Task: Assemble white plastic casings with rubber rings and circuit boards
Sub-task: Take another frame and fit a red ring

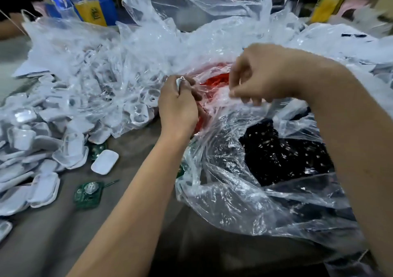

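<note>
Over the middle of the tabletop (pixel 136 145), both hands work at the mouth of a clear plastic bag (pixel 214 98) that holds a heap of red parts (pixel 214 80), probably the rubber rings. The left hand (pixel 178 104) has its fingers curled round a small white piece (pixel 180 81), likely a casing, held just at the bag's edge. The right hand (pixel 261 74) pinches the thin film (pixel 244 98) of the bag between thumb and fingers, seemingly to pull the opening wider; whether it also holds a ring I cannot tell.

To the left lies a large pile of white casings (pixel 32 140), partly under another clear bag (pixel 89 64). One casing (pixel 105 162) rests alone near the left forearm, and a green circuit board (pixel 88 192) lies on the bare surface nearby. A further bag of dark parts (pixel 282 155) sits below the right forearm.

The main risks, as I judge them: the film could tear or slip from the pinch, so that the red parts spill among the casings; the right forearm could drag the dark bag off its place; and the small piece could slide out of the left hand's grasp while attention is on the bag. The lone board near the left elbow could be swept aside.
</note>
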Demonstrator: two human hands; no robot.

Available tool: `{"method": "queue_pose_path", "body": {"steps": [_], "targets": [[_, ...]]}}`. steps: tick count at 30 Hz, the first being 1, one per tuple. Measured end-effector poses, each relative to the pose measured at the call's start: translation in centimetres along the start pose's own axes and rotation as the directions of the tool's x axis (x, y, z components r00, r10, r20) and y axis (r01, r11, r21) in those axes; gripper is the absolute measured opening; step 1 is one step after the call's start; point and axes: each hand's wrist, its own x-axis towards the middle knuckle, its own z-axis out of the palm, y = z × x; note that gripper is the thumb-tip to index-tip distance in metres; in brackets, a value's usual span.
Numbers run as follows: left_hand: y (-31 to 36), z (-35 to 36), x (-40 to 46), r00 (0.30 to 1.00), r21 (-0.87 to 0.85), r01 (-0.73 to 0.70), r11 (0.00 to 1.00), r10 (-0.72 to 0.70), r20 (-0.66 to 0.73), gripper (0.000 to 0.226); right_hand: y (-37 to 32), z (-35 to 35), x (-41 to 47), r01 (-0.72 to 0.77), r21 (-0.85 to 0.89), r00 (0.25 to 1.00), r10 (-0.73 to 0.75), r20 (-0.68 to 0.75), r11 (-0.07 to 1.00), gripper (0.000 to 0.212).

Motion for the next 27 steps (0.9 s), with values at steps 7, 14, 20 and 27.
{"method": "queue_pose_path", "body": {"steps": [7,14,20,27], "targets": [[-0.3,-1.9,0.6,0.999,0.016,0.04,0.999,-0.041,0.023,0.015,-0.5,5.0,7.2,-0.047,-0.245,0.985,0.005,-0.172,0.968,0.011],[-0.1,-3.9,0.5,0.998,0.028,-0.013,1.0,0.011,0.065,0.04,-0.7,4.1,7.8,-0.071,-0.14,0.949,0.024,-0.315,0.988,0.016],[1.8,-1.2,-0.4,0.882,0.151,-0.335,0.93,0.254,0.397,0.024,-0.5,2.6,6.3,-0.06,-0.124,0.928,0.01,-0.371,0.99,0.01],[1.5,-1.9,0.5,0.958,0.017,-0.045,0.999,0.038,0.285,0.028,0.4,0.9,4.5,-0.058,-0.05,0.904,0.031,-0.427,0.997,0.009]]}}
